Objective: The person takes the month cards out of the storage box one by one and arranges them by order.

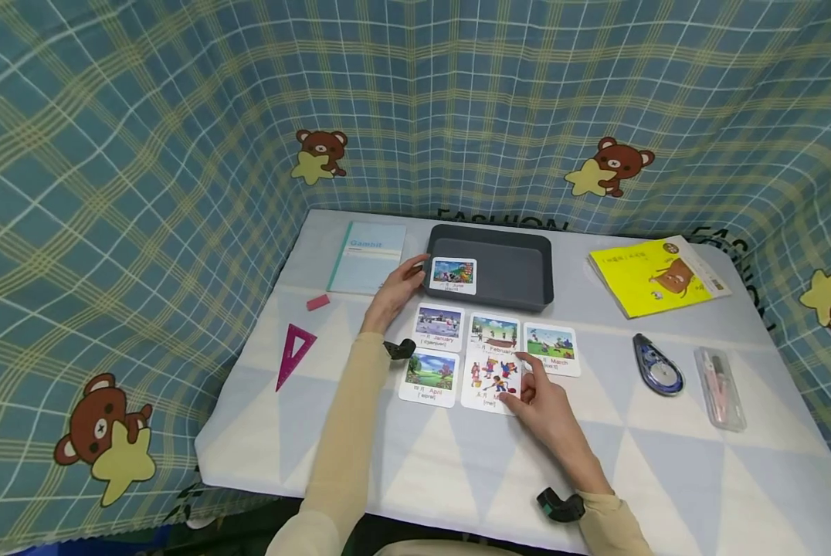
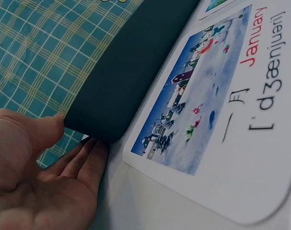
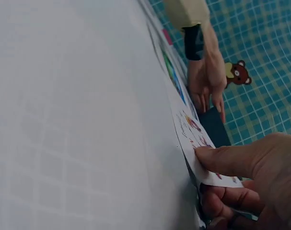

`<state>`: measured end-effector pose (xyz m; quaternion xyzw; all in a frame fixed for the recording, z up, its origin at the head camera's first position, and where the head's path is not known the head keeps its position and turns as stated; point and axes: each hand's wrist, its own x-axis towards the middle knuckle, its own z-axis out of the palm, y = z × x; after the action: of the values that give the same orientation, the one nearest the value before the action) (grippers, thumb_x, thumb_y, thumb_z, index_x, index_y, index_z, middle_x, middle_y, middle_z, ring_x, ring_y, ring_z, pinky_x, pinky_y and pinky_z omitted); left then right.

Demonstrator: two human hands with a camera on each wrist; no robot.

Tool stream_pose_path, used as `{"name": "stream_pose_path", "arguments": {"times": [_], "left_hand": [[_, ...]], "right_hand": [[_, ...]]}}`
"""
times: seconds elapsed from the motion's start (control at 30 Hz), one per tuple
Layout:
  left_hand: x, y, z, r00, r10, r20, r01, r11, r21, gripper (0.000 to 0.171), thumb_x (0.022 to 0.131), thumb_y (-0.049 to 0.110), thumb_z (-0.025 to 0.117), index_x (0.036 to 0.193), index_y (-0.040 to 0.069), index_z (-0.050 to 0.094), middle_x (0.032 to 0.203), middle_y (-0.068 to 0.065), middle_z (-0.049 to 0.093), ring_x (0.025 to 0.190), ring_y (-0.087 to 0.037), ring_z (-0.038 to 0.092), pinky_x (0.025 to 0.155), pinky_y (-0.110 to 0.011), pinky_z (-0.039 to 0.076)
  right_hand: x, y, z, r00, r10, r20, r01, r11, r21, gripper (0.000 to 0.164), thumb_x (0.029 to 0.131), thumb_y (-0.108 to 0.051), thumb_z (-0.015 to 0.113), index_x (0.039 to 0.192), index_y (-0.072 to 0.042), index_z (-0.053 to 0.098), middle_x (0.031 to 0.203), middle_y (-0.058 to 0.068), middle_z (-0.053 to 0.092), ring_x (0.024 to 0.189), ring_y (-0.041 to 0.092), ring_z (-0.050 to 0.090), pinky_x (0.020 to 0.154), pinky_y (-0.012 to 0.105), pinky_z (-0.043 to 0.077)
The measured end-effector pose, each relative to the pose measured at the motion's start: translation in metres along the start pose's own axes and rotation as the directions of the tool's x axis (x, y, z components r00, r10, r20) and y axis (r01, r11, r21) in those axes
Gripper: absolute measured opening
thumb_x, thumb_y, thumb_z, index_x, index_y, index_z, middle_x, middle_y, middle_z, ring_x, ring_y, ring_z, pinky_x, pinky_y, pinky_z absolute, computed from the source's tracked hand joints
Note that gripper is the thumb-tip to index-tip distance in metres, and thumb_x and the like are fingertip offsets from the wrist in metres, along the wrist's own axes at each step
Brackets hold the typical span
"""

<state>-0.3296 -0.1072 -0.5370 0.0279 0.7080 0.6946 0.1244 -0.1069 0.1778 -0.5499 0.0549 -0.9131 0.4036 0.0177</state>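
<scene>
My right hand (image 1: 547, 405) pinches a picture card (image 1: 492, 378) marked with a May label, thumb on its printed face and fingers beneath. In the right wrist view this card (image 3: 198, 136) is raised at the held edge. From the head it overlaps the lower part of the February card (image 1: 495, 330). At the left end of a dark grey tray (image 1: 516, 301), my left hand (image 1: 396, 292) touches the side with fairly straight fingers. A June card (image 1: 453, 276) leans inside that tray. Around the May card lie the January (image 1: 439, 327), March (image 1: 551, 349) and April (image 1: 428, 377) cards.
A pale blue notebook (image 1: 367, 259), pink eraser (image 1: 317, 302) and magenta set square (image 1: 293, 354) lie left. On the right are a yellow booklet (image 1: 655, 276), a correction tape (image 1: 659, 367) and a clear pen case (image 1: 720, 388). Checked cloth (image 1: 457, 116) hangs behind the table.
</scene>
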Motion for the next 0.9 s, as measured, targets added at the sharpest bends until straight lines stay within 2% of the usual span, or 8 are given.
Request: {"name": "stream_pose_path", "arguments": {"times": [0.27, 0.47, 0.57, 0.73, 0.9], "left_hand": [[0.002, -0.003, -0.001, 1.000, 0.013, -0.020, -0.014, 0.999, -0.048, 0.046, 0.106, 0.008, 0.053, 0.151, 0.017, 0.051, 0.155, -0.013, 0.045, 0.142, -0.026, 0.042, 0.115, -0.039, 0.039], [0.003, -0.004, 0.000, 1.000, -0.005, -0.023, 0.004, 0.999, -0.054, 0.045, 0.105, 0.008, 0.054, 0.150, 0.019, 0.053, 0.154, -0.013, 0.045, 0.142, -0.025, 0.043, 0.115, -0.038, 0.039], [0.003, -0.003, 0.000, 1.000, -0.003, -0.015, 0.002, 0.998, -0.056, 0.045, 0.106, 0.008, 0.054, 0.150, 0.019, 0.053, 0.154, -0.013, 0.046, 0.140, -0.026, 0.044, 0.114, -0.038, 0.041], [0.004, -0.003, -0.002, 1.000, 0.004, -0.018, -0.005, 0.998, -0.062, 0.045, 0.106, 0.008, 0.054, 0.150, 0.019, 0.053, 0.153, -0.013, 0.046, 0.141, -0.026, 0.044, 0.114, -0.038, 0.040], [0.003, -0.005, 0.001, 0.999, -0.020, -0.027, 0.018, 0.997, -0.072, 0.045, 0.105, 0.008, 0.055, 0.149, 0.021, 0.054, 0.154, -0.012, 0.045, 0.142, -0.025, 0.042, 0.116, -0.037, 0.037]], "right_hand": [[-0.001, -0.012, -0.002, 0.999, 0.033, 0.018, -0.028, 0.977, -0.210, 0.076, 0.087, -0.031, 0.083, 0.148, -0.011, 0.043, 0.069, -0.005, 0.051, 0.054, 0.012, 0.043, 0.051, 0.028, 0.036], [0.000, -0.015, -0.005, 0.997, 0.074, 0.032, -0.066, 0.979, -0.192, 0.076, 0.086, -0.032, 0.084, 0.147, -0.012, 0.043, 0.071, -0.005, 0.053, 0.056, 0.013, 0.046, 0.053, 0.029, 0.037], [0.007, -0.018, -0.008, 0.998, 0.061, 0.014, -0.058, 0.984, -0.171, 0.074, 0.086, -0.031, 0.084, 0.146, -0.011, 0.045, 0.074, -0.003, 0.055, 0.059, 0.013, 0.048, 0.055, 0.029, 0.039], [0.042, -0.032, -0.020, 1.000, 0.010, -0.020, -0.013, 0.988, -0.151, 0.071, 0.089, -0.032, 0.081, 0.146, -0.009, 0.046, 0.085, 0.003, 0.061, 0.068, 0.017, 0.054, 0.058, 0.031, 0.042], [0.100, -0.044, -0.033, 0.999, -0.030, -0.031, 0.027, 0.995, -0.091, 0.074, 0.090, -0.040, 0.079, 0.149, -0.009, 0.045, 0.103, 0.011, 0.064, 0.089, 0.026, 0.060, 0.071, 0.041, 0.050]]}}
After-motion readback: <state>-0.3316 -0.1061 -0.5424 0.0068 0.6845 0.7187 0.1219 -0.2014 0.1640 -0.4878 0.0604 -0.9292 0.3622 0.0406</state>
